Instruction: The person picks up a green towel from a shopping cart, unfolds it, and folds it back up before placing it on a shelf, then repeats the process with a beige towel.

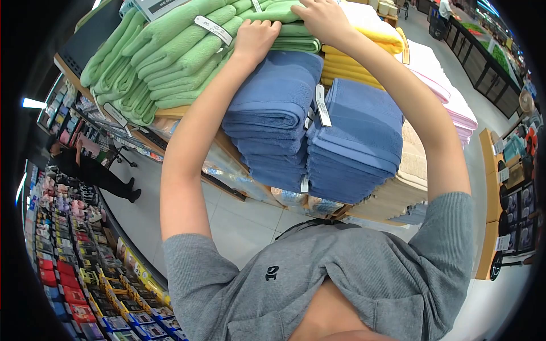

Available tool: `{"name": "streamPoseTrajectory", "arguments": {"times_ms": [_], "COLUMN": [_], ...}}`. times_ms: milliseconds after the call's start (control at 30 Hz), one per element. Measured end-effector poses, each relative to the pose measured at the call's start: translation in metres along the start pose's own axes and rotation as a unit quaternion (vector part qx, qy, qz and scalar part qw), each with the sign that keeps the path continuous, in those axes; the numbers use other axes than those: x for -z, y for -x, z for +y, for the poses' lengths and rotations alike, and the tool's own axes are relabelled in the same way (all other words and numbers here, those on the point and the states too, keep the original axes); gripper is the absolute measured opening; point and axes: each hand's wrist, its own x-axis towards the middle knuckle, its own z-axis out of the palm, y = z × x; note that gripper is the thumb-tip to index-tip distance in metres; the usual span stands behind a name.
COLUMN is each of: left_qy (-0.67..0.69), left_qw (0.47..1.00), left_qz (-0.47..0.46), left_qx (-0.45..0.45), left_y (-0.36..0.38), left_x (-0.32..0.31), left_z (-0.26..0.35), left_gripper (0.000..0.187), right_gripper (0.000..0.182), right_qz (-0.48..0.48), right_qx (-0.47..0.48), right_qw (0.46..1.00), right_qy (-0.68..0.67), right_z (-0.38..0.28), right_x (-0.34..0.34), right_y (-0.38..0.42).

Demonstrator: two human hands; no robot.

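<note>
Both my arms reach forward over stacked folded towels. My left hand [257, 38] has its fingers curled over the edge of a folded green towel [276, 10], behind the blue stacks. At the other side of that towel, my right hand [323, 21] bends its fingers onto the green cloth near the top edge. More green towels [176, 54] with white tags lie to the left. Beneath my arms stand two stacks of blue towels, a left one [270, 96] and a right one [358, 125], with a white tag [322, 105] between them.
Yellow towels [351, 66], white and pink towels [455, 108] and beige towels [412, 156] stand to the right. A person in dark clothes [94, 170] stands in the left aisle beside shelves of packaged goods [74, 267]. Wooden shelving [488, 199] stands at far right.
</note>
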Motion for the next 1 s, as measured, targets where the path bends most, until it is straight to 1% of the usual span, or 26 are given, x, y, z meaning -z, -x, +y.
{"name": "streamPoseTrajectory", "arguments": {"times_ms": [33,133,200,300,333,400,433,500,533,633,667,733,767,800,833,900,933,1000], "left_qy": [-0.011,-0.034,-0.038,-0.024,0.000,0.049,0.083,0.151,0.187,0.262,0.279,0.235,0.212,0.253,0.282,0.339,0.354,0.418], "left_qw": [1.000,0.999,0.999,0.997,0.993,0.978,0.979,0.967,0.959,0.946,0.938,0.960,0.968,0.955,0.943,0.916,0.907,0.877], "left_qz": [-0.008,-0.024,-0.024,-0.038,-0.059,-0.095,-0.032,0.087,0.117,0.005,-0.100,-0.029,0.007,-0.008,0.006,0.034,0.033,0.012], "left_qx": [0.002,0.009,0.020,0.066,0.105,0.182,0.183,0.183,0.176,0.191,0.181,0.150,0.133,0.156,0.174,0.210,0.225,0.238], "left_y": [0.001,0.003,0.004,0.007,0.008,0.005,0.001,-0.004,-0.006,0.006,0.013,0.022,0.025,0.025,0.024,0.024,0.027,0.039], "left_x": [-0.001,-0.004,-0.006,-0.001,0.005,0.020,0.023,0.030,0.029,-0.006,-0.012,-0.023,-0.028,-0.024,-0.005,0.038,0.054,0.081], "left_z": [-0.002,-0.003,0.001,0.009,0.012,0.013,0.009,0.001,-0.001,0.000,0.003,0.008,0.007,0.006,0.006,0.005,0.003,0.001], "left_gripper": [0.005,0.004,0.004,0.004,0.005,0.008,0.011,0.017,0.029,0.026,0.038,0.043,0.046,0.049,0.048,0.046,0.042,0.039], "right_gripper": [0.026,0.027,0.029,0.031,0.032,0.035,0.037,0.040,0.041,0.049,0.045,0.036,0.042,0.047,0.054,0.057,0.059,0.063], "right_qz": [-0.016,-0.063,-0.054,-0.039,-0.032,-0.067,-0.085,-0.090,-0.094,-0.111,-0.099,-0.074,-0.075,-0.075,-0.075,-0.054,-0.043,-0.055], "right_qx": [-0.017,-0.027,-0.024,-0.026,-0.027,-0.049,-0.060,-0.074,-0.082,-0.056,-0.029,0.024,0.019,0.013,0.009,0.009,0.008,-0.036], "right_qw": [1.000,0.997,0.998,0.999,0.999,0.995,0.991,0.988,0.985,0.985,0.991,0.997,0.997,0.997,0.996,0.998,0.999,0.997], "right_qy": [0.006,0.048,0.021,0.011,0.013,-0.051,-0.083,-0.104,-0.116,-0.120,-0.086,-0.017,-0.025,-0.033,-0.040,-0.026,-0.019,-0.041], "right_z": [0.000,-0.007,-0.009,-0.011,-0.011,-0.010,-0.010,-0.005,-0.003,0.004,0.005,0.002,0.001,0.000,-0.002,-0.011,-0.014,-0.013], "right_x": [0.002,0.014,0.010,0.008,0.009,0.016,0.019,0.006,-0.002,-0.009,-0.007,0.003,0.005,0.008,0.013,0.035,0.045,0.056], "right_y": [0.000,0.002,0.002,0.004,0.003,0.003,0.003,0.008,0.011,0.015,0.016,0.018,0.019,0.020,0.021,0.027,0.030,0.035]}}
